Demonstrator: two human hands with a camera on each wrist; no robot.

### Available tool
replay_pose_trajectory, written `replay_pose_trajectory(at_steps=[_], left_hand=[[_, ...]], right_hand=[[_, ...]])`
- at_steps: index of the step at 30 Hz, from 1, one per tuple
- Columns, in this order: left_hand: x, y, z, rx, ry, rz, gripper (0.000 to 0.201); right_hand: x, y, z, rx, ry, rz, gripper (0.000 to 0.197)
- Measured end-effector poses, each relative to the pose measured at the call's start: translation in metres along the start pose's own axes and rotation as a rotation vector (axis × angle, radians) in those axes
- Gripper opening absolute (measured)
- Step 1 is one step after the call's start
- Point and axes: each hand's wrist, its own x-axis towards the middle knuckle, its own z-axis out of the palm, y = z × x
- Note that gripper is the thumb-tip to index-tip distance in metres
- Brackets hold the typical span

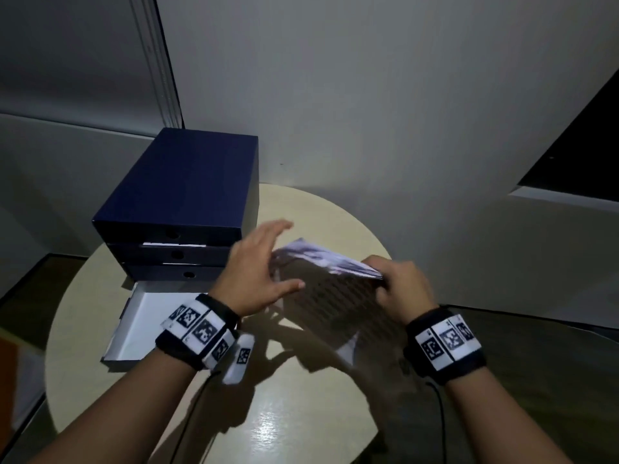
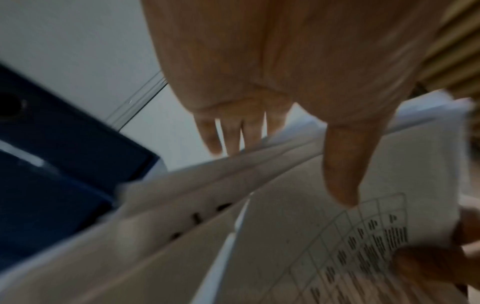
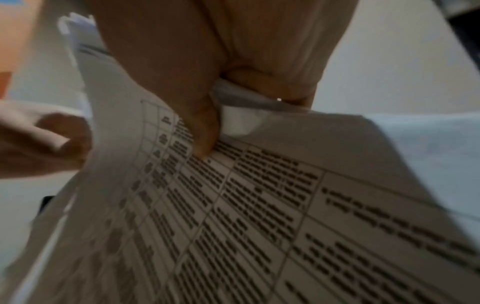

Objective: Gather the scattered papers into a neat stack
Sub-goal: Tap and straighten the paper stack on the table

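At the left edge of the round table (image 1: pixel 174 413), an open white tray (image 1: pixel 140 329) lies in front of a dark blue drawer unit (image 1: pixel 181 195) that stands at the table's far-left edge against the wall; a strip of white shows in its second drawer slot. My left hand (image 1: pixel 258 272) is beside that unit, fingers (image 2: pixel 228 133) straight and slightly spread, extended over the far-left corner of the papers (image 1: pixel 335 296); my thumb reaches along the near face of the sheets. From the left wrist view the fingers pass behind the top edge of the bundle and the thumb lies on the front sheet, but blur prevents me from confirming a firm grip. The papers are held above the middle of the table, tilted with the top edge away from me, the front sheet printed with a ruled table of dark text. Several sheet edges fan out unevenly on the left side. My right hand (image 1: pixel 402 289) pinches the top right corner of the papers, thumb (image 3: pixel 200 123) pressed on the printed face and the curled fingers behind. Shadows of both hands and the sheets fall on the table beneath. A black cable (image 1: pixel 438 413) runs from my right wristband toward the near edge.
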Motion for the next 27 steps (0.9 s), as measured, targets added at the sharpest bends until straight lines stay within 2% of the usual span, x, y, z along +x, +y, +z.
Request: replay_pose_trajectory(at_steps=[1, 3, 5, 6, 7, 9, 11, 12, 13, 14, 15, 17, 18, 21, 24, 27], left_hand=[[0.005, -0.004, 0.002, -0.115, -0.083, 0.022, 0.071], [0.007, -0.012, 0.008, -0.327, -0.12, 0.012, 0.036], [0.002, -0.021, 0.015, -0.464, -0.066, -0.102, 0.027], [-0.002, -0.025, 0.018, -0.524, -0.021, -0.165, 0.026], [-0.006, -0.03, 0.021, -0.574, 0.024, -0.231, 0.025], [-0.015, -0.044, 0.024, -0.659, 0.067, -0.337, 0.026], [-0.023, -0.057, 0.024, -0.723, 0.081, -0.418, 0.038], [-0.028, -0.06, 0.023, -0.752, 0.085, -0.449, 0.042], [-0.031, -0.062, 0.024, -0.783, 0.092, -0.469, 0.04], [-0.033, -0.061, 0.025, -0.825, 0.1, -0.471, 0.038], [-0.034, -0.059, 0.027, -0.86, 0.094, -0.472, 0.037], [-0.036, -0.059, 0.037, -0.864, 0.087, -0.461, 0.037], [-0.036, -0.059, 0.043, -0.867, 0.084, -0.454, 0.037], [-0.046, -0.066, 0.061, -0.896, 0.063, -0.502, 0.04], [-0.059, -0.071, 0.081, -0.913, 0.038, -0.575, 0.055], [-0.062, -0.066, 0.092, -0.857, 0.07, -0.598, 0.041]], right_hand=[[0.002, -0.004, -0.002, -0.054, -0.044, -0.036, 0.043], [0.004, -0.011, -0.007, -0.089, -0.049, -0.079, 0.035], [0.002, -0.008, -0.009, -0.012, 0.078, -0.084, 0.037], [-0.004, 0.0, -0.009, 0.031, 0.171, -0.055, 0.046], [-0.009, 0.01, -0.008, 0.052, 0.262, 0.022, 0.062], [-0.029, 0.039, 0.001, 0.171, 0.43, 0.296, 0.102], [-0.051, 0.06, 0.006, 0.487, 0.48, 0.609, 0.128], [-0.06, 0.064, 0.012, 0.724, 0.452, 0.71, 0.131], [-0.066, 0.065, 0.018, 1.016, 0.398, 0.742, 0.126], [-0.069, 0.067, 0.028, 1.296, 0.317, 0.737, 0.112], [-0.07, 0.07, 0.039, 1.479, 0.243, 0.702, 0.089], [-0.068, 0.072, 0.056, 1.455, 0.206, 0.659, 0.041], [-0.067, 0.073, 0.062, 1.349, 0.231, 0.651, 0.028], [-0.068, 0.071, 0.074, 1.197, 0.34, 0.658, 0.024], [-0.082, 0.071, 0.092, 1.093, 0.223, 0.649, 0.043], [-0.089, 0.071, 0.1, 1.027, 0.187, 0.666, 0.046]])
